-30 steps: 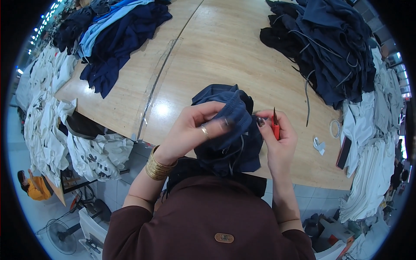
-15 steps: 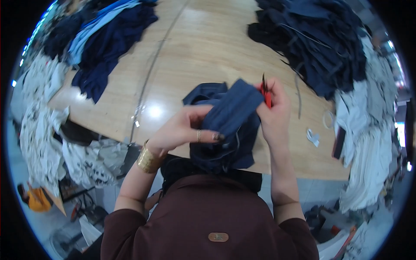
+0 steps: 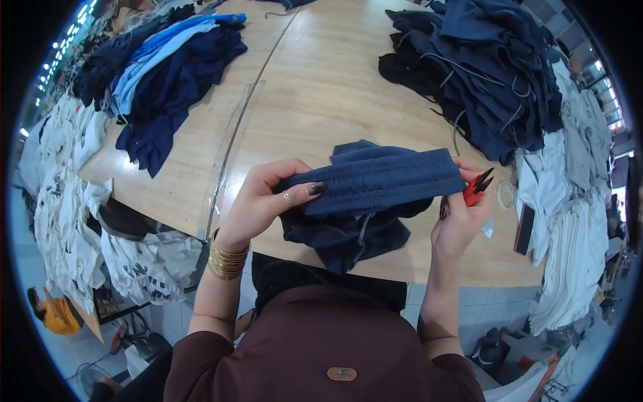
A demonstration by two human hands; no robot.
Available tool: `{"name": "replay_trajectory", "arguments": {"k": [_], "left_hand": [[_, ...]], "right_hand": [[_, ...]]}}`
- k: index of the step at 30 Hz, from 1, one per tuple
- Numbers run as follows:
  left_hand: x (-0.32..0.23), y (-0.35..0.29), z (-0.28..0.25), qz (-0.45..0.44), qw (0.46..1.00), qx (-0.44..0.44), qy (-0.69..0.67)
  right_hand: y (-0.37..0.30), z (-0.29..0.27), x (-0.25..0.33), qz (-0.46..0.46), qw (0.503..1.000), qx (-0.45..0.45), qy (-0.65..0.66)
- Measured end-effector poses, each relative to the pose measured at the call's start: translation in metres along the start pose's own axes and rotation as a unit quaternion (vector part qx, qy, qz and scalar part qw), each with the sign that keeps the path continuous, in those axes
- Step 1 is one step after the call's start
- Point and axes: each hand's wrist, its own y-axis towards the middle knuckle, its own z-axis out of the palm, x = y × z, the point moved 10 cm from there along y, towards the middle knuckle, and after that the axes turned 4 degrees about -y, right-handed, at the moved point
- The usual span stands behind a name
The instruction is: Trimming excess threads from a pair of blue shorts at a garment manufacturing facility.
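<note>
Surface [image 3: 335, 94]: I look down on wide, pale wood, a dark seam running lengthwise left of its middle.
White clothes [image 3: 67, 208]: heaped along the left side in my view.
Dark pile [image 3: 482, 80]: a loose heap of navy and black clothes at the far right of the surface, cords trailing from it.
Blue clothes [image 3: 177, 67]: layered, light to dark, at the far left.
Navy garment [image 3: 382, 177]: between both hands, at the near edge of the surface; its stitched band stretches sideways, the rest bunched below.
Left hand [image 3: 264, 201]: I see its fingers grasping the band's left end, thumb on top.
Right hand [image 3: 463, 218]: fingers grasp the band's right end and also hold the snips.
Bangles [image 3: 226, 260]: gold, stacked on the left wrist.
Snips [image 3: 475, 191]: red handle, dark blades pointing up and right, away from the garment.
White ring [image 3: 506, 195]: lying on the surface, right of the right hand.
</note>
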Motion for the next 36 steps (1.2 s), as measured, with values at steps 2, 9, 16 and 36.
{"name": "replay_trajectory", "arguments": {"k": [2,9,16,36], "left_hand": [[-0.004,-0.003,-0.005,0.015,1.0,-0.015,0.011],[-0.014,0.013,-0.005,0.068,0.997,-0.027,0.005],[-0.013,0.009,-0.002,0.034,0.999,-0.015,-0.027],[-0.118,0.035,0.008,0.175,0.953,0.039,0.244]], "right_hand": [[-0.001,0.006,0.001,-0.022,1.0,0.014,-0.003],[0.005,0.005,0.006,-0.02,1.0,0.016,-0.003],[0.006,0.004,0.006,-0.009,1.0,0.023,0.001],[-0.017,0.098,-0.027,0.253,0.764,0.57,0.166]]}}
